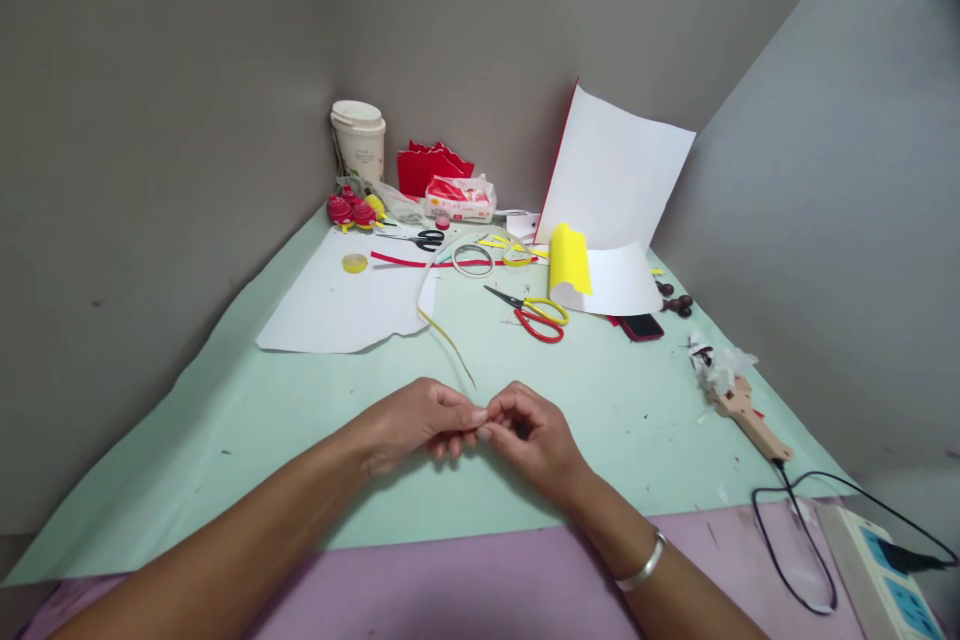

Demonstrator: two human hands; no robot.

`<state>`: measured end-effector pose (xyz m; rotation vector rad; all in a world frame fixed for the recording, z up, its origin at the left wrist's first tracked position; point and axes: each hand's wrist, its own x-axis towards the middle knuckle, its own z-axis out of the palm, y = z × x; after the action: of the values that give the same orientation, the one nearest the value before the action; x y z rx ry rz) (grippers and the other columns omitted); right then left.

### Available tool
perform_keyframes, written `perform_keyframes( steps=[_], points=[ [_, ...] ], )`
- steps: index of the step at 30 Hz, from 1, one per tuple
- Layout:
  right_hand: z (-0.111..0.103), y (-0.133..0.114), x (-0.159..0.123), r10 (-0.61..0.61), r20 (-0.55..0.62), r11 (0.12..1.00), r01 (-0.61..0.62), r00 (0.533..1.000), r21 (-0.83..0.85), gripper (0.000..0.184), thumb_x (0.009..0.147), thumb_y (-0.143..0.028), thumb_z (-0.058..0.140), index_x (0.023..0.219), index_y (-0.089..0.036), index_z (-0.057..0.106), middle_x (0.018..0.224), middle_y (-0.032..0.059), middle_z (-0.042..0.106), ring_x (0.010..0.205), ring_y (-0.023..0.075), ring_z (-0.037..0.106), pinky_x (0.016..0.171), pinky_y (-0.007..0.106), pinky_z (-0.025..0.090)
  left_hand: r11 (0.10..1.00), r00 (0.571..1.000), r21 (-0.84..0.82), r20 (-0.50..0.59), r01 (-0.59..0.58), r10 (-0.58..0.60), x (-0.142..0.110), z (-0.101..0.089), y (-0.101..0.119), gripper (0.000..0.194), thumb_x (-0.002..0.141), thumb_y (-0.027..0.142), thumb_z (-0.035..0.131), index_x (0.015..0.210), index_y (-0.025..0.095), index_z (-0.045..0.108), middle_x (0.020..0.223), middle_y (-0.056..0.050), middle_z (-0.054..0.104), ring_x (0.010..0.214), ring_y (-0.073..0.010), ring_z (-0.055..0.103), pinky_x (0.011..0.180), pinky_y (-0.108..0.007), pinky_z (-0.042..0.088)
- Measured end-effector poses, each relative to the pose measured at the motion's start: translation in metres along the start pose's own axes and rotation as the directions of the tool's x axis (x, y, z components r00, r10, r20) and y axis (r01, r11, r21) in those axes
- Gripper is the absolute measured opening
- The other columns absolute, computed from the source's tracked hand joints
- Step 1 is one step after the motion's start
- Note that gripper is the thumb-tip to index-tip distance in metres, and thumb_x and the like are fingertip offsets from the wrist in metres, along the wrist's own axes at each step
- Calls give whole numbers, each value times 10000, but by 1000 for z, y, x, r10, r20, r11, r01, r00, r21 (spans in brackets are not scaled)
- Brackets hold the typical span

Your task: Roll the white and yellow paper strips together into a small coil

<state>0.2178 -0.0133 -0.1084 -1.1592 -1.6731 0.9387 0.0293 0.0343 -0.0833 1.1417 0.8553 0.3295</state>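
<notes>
My left hand point(442, 420) and my right hand point(529, 430) meet fingertip to fingertip above the front of the green sheet. Both are closed in a pinch, and whatever lies between the fingers is too small or hidden to make out. Just beyond them, a thin yellow strip point(450, 342) curves down from a pale loop and ends close to the fingertips; whether it touches them I cannot tell. Farther back lie scissors with one yellow and one red handle point(541, 317), their blades pointing left. A silver bracelet point(643, 563) circles my right wrist.
White paper point(337, 305), a clear tape roll point(355, 263), a white ring point(473, 261) and black scissors point(429, 239) lie behind. A lidded cup point(360, 142) stands back left. At right are yellow corrugated paper point(570, 260), a glue gun point(754, 422) and a corded power strip point(874, 570).
</notes>
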Motion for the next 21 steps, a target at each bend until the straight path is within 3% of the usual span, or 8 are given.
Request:
perform_keyframes(
  steps=[3,7,11,21],
  points=[
    [4,1,-1,-87,-142,992,73,986,-105,24,785,-174,666,791,-185,645,744,-5,562,610,93,517,542,203,427,998,995,-66,-96,-21,15,3,6,-2,366,751,474,699,730,109,706,576,-3,579,524,-79,490,484,-196,327],
    [6,0,-1,-167,-162,973,137,972,-184,35,809,-166,641,790,-180,666,713,4,581,585,94,517,536,205,432,996,993,-90,-118,-25,14,2,7,-2,364,740,471,713,717,108,703,588,-5,583,528,-79,491,479,-195,325],
    [5,0,-1,-151,-112,981,135,982,-138,33,806,-167,640,804,-184,668,718,4,579,597,100,526,543,208,440,999,999,-45,-52,-5,2,-1,2,0,344,751,464,707,739,121,716,620,-14,603,555,-85,508,487,-194,332],
    [-2,2,0,52,94,998,-55,994,34,33,806,-225,664,800,-192,664,754,-11,560,579,81,501,535,204,425,998,999,50,24,29,-30,-3,-4,5,363,733,486,711,705,125,715,559,6,572,514,-82,487,474,-198,333]
  ],
)
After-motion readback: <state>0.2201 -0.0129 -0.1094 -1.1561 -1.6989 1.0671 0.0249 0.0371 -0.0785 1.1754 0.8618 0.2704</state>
